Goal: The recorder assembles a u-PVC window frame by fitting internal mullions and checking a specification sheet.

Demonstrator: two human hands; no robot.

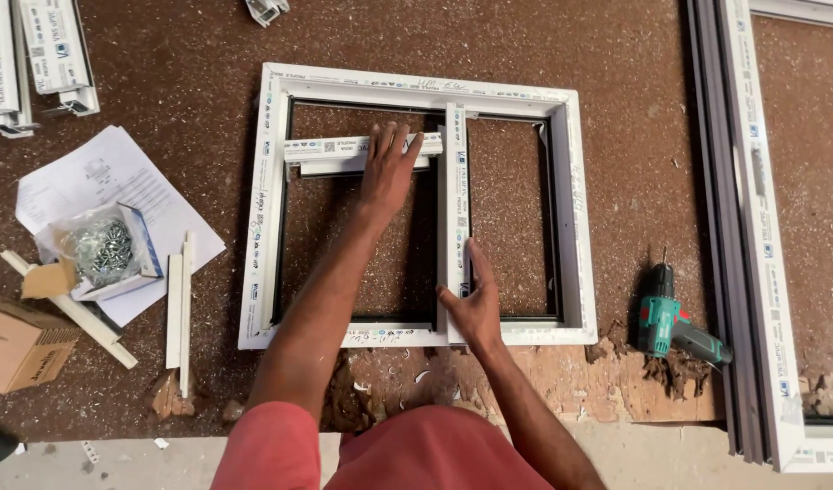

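Observation:
A white plastic window frame lies flat on the brown board. A vertical white bar divides it into two openings. A short white profile piece lies crosswise near the top of the left opening. My left hand presses flat on that short piece, fingers spread, close to where it meets the vertical bar. My right hand rests against the lower part of the vertical bar, thumb on one side and fingers along the other.
A green cordless drill lies right of the frame. Left of it are paper sheets, an open box of screws, thin white strips and a cardboard box. Long profiles run along the right; more profiles lie top left.

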